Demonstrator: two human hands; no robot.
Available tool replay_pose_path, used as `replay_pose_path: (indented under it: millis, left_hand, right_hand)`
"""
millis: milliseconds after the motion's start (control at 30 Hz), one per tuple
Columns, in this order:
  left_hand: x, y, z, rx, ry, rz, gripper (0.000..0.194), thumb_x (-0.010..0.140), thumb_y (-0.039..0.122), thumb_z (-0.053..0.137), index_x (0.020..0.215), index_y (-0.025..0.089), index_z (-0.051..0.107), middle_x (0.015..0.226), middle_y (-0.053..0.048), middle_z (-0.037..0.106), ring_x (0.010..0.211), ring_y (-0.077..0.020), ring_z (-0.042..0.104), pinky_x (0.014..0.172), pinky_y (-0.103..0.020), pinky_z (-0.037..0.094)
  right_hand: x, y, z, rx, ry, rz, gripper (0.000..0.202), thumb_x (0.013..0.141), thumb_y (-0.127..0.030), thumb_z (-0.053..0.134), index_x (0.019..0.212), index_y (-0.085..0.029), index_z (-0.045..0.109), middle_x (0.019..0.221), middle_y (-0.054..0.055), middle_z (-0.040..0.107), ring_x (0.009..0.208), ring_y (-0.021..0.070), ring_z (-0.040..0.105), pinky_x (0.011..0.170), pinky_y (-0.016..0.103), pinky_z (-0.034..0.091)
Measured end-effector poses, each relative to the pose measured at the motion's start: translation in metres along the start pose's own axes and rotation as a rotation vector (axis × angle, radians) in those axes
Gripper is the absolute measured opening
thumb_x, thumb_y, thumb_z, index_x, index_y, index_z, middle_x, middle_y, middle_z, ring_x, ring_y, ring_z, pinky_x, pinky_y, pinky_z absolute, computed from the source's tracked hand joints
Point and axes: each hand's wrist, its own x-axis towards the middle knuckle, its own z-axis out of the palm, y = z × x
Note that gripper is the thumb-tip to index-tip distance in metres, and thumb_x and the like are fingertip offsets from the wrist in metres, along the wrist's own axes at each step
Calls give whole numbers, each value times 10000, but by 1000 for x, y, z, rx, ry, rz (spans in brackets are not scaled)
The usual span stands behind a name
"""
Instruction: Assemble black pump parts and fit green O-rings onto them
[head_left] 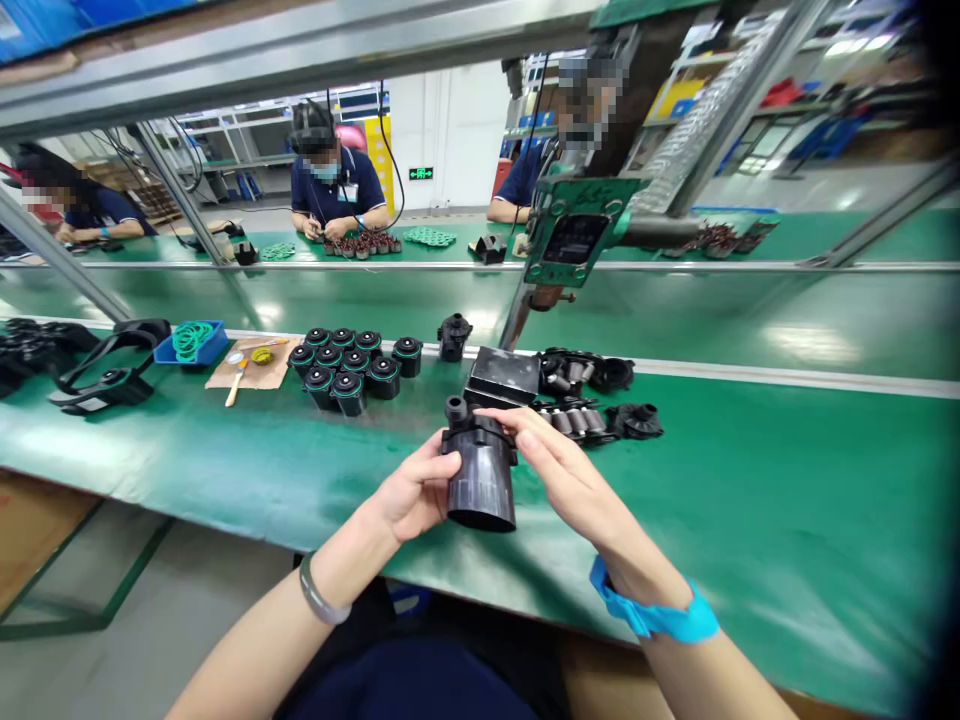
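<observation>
Two hands, both mine, meet at a black cylindrical housing (481, 485), held over the near part of the green counter (765, 490), with its spout at the upper left. My left hand (420, 490) is clamped on the housing's left side, thumb across the front. My right hand (566, 475) is spread, fingers extended, the fingertips resting on the upper right rim. Just beyond stands a black block (504, 377). To the left are clustered black cylinders (349, 390) with green rings, a brush (235, 384) on brown paper (281, 372), and a blue tray (213, 347).
</observation>
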Motion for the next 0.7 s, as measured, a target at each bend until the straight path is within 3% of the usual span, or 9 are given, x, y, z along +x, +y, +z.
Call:
replay_pose_path:
  millis: [100,267,433,533,700]
  left_hand:
    - [-1,6,3,65,0,39,581,544,280,890,1050,209,612,907,-5,670,734,-130,642,663,-234,507]
    - [-2,15,1,174,11,101,590,571,282,874,1082,238,584,922,12,641,693,-107,624,590,-202,501]
    - [-5,21,-5,277,-61,160,616,572,311,883,1078,245,537,938,12,633,745,-121,615,641,-216,482]
    - [-8,21,-8,386,-132,203,667,550,294,904,1069,238,489,902,5,649,780,-142,619,701,-248,473]
    - [-14,20,-11,528,-203,186,738,536,267,919,1112,237,458,959,-25,650,860,-168,634,754,-275,471]
  right_hand:
    - [0,-1,-1,-14,25,-56,408,980,-483,385,1236,-250,601,1211,74,609,1129,207,571,970,353,471]
    - [-4,-6,0,-161,265,-223,379,965,-413,446,1306,-274,538,1202,91,546,1066,213,567,943,380,481]
    - [-4,-16,1,-126,103,-236,325,980,-388,416,1195,-265,627,1167,80,605,1118,214,581,948,361,499]
    - [2,-22,1,-45,127,-143,315,977,-403,428,1150,-247,639,1119,76,635,1041,199,619,900,343,523]
    - [15,-28,-2,-77,-69,16,358,908,-453,545,1124,-194,663,966,74,672,854,188,637,760,334,537]
